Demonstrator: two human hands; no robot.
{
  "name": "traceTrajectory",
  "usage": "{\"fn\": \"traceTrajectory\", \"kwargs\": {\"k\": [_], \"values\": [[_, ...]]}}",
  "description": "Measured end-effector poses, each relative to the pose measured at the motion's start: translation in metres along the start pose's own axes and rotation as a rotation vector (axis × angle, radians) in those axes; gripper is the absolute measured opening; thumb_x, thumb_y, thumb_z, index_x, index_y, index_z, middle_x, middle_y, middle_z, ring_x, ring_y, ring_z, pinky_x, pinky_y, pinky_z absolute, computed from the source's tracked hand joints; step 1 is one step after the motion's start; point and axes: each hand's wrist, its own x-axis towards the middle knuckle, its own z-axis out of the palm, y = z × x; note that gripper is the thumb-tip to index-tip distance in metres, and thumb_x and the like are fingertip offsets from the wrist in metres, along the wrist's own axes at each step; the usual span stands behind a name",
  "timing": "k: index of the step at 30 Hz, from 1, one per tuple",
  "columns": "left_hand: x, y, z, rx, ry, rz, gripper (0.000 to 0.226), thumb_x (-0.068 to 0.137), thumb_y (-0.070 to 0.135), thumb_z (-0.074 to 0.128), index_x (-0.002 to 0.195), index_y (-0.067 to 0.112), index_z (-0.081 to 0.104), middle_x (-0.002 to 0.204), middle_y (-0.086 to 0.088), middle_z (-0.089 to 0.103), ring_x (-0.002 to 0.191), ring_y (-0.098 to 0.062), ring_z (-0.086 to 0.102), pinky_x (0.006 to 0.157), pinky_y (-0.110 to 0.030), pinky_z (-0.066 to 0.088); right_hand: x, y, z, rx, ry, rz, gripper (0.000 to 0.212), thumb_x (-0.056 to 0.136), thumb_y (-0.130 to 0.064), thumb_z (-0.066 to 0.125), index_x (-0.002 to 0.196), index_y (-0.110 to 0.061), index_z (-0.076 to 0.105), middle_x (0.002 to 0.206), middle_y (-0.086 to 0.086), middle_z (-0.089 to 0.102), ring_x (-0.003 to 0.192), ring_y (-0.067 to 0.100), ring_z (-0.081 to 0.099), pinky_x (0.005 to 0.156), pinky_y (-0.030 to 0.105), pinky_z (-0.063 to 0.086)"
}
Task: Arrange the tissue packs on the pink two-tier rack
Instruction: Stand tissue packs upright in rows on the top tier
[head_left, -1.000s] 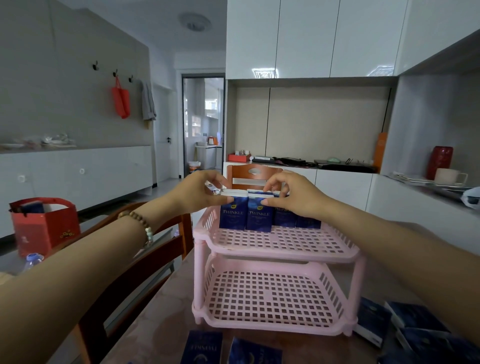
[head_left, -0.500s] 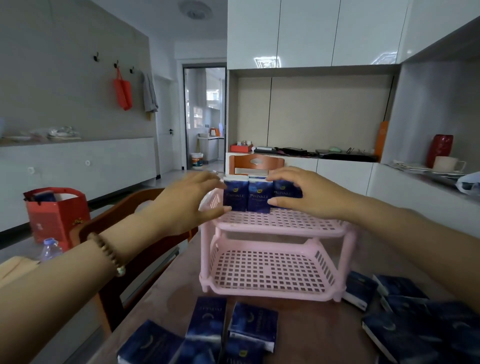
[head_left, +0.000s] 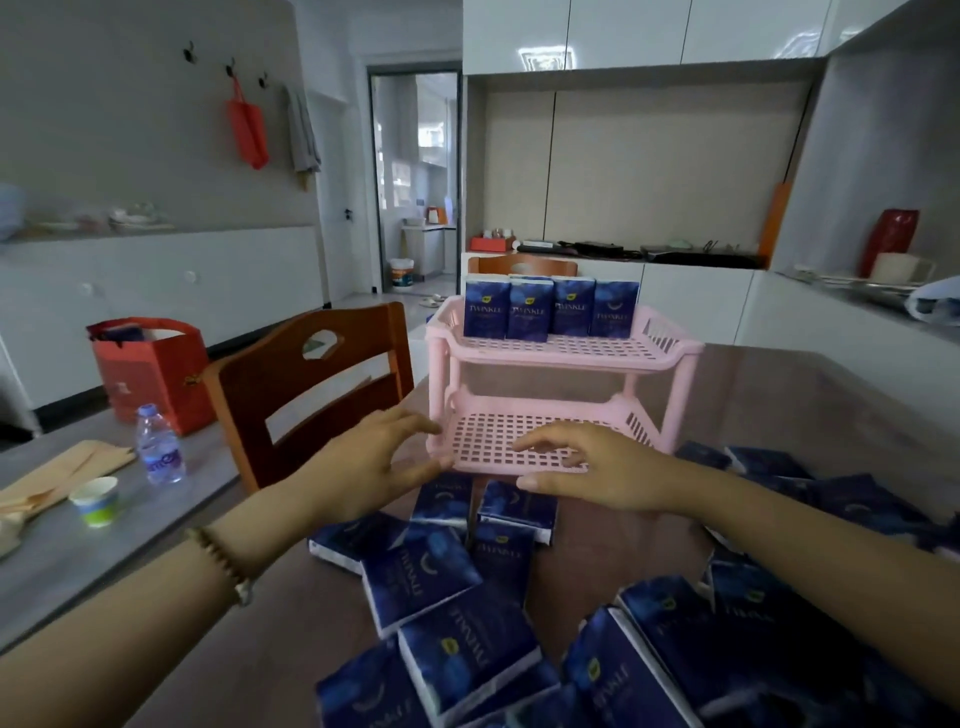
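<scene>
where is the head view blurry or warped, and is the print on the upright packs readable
Head view: the four dark blue tissue packs standing on the pink plastic two-tier rack show TWINKLE legibly; the loose packs nearest the camera smear; cabinet lines lean at the frame edges; a bright reflection sits on the glossy white upper cabinets.

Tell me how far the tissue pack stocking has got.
Done: four tissue packs stand upright in a row at the back of the top tier of the pink rack. In hand: nothing; the left hand and right hand are open and empty, in front of the lower tier. Left: the lower tier holds no packs, and many loose packs lie on the table.
</scene>
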Motion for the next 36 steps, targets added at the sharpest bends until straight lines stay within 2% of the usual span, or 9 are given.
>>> {"fn": "traceTrajectory", "kwargs": {"k": [4,7,13,19,23,26,28,31,36], "values": [[0.005,-0.006,0.019,-0.158,-0.142,-0.061,0.050,0.087,0.049,0.054,0.132,0.027,0.048,0.128,0.009,0.049,0.108,-0.008,0.048,0.088,-0.022,0.042,0.009,0.011,0.012,0.080,0.013,0.168,0.044,0.085,-0.040,0.063,0.122,-0.016,0.059,0.119,-0.002,0.062,0.108,0.011,0.058,0.094,0.021,0.043],[0.011,-0.011,0.026,-0.175,-0.206,0.005,0.040,0.088,0.041,0.057,0.126,0.031,0.051,0.127,0.009,0.053,0.103,-0.004,0.049,0.080,-0.011,0.040,0.014,0.015,0.016,0.171,0.009,0.238,0.039,0.083,-0.036,0.066,0.114,-0.012,0.065,0.107,-0.002,0.067,0.100,0.010,0.061,0.081,0.011,0.045],[0.022,-0.026,0.034,-0.272,-0.263,-0.068,0.045,0.077,0.049,0.067,0.115,0.029,0.052,0.113,0.008,0.058,0.101,-0.009,0.057,0.095,-0.034,0.048,0.024,0.022,0.028,0.238,-0.004,0.297,0.040,0.078,-0.029,0.074,0.113,-0.010,0.067,0.095,-0.002,0.065,0.084,0.002,0.060,0.070,0.005,0.044],[0.024,-0.030,0.036,-0.379,-0.251,-0.091,0.041,0.074,0.044,0.073,0.098,0.040,0.041,0.110,0.007,0.056,0.101,-0.013,0.059,0.090,-0.035,0.051,0.033,0.033,0.039,0.242,-0.018,0.350,0.034,0.069,-0.030,0.081,0.095,-0.024,0.061,0.119,0.007,0.061,0.114,0.019,0.054,0.103,0.033,0.042],[0.023,-0.032,0.036,-0.436,-0.206,-0.080,0.044,0.071,0.043,0.076,0.096,0.041,0.040,0.109,0.004,0.057,0.097,-0.014,0.062,0.086,-0.036,0.054,0.032,0.030,0.040,0.344,0.011,0.373,0.037,0.068,-0.019,0.083,0.083,-0.023,0.049,0.118,0.012,0.059,0.112,0.022,0.054,0.101,0.035,0.043],[0.022,-0.028,0.034,-0.499,-0.149,-0.066,0.044,0.072,0.031,0.078,0.100,0.034,0.043,0.109,0.004,0.059,0.095,-0.012,0.064,0.082,-0.030,0.055,0.029,0.028,0.039,0.461,-0.007,0.378,0.040,0.071,-0.015,0.080,0.100,-0.022,0.055,0.129,0.009,0.055,0.120,0.021,0.051,0.104,0.034,0.042],[0.023,-0.023,0.029,-0.497,-0.099,-0.013,0.044,0.074,0.024,0.077,0.106,0.033,0.049,0.111,0.009,0.060,0.099,-0.006,0.062,0.088,-0.025,0.053,0.026,0.026,0.035,0.497,-0.022,0.349,0.047,0.078,-0.012,0.074,0.120,-0.019,0.054,0.132,0.004,0.054,0.118,0.014,0.052,0.097,0.023,0.045],[0.025,-0.014,0.017,-0.560,-0.108,0.022,0.028,0.079,0.022,0.072,0.104,0.031,0.061,0.107,0.009,0.068,0.095,-0.005,0.066,0.087,-0.023,0.053,0.020,0.015,0.022,0.552,0.010,0.289,0.036,0.085,-0.008,0.066,0.118,-0.017,0.056,0.118,-0.003,0.063,0.096,0.006,0.059,0.074,0.006,0.048],[0.030,0.011,-0.013,-0.703,-0.053,0.034,0.018,0.083,0.021,0.068,0.099,0.027,0.064,0.096,0.009,0.071,0.084,0.001,0.068,0.064,-0.013,0.050,0.013,0.003,-0.010,0.624,0.160,0.218,0.027,0.086,-0.013,0.065,0.110,-0.020,0.058,0.114,0.005,0.067,0.097,0.016,0.066,0.091,0.028,0.052]]}}
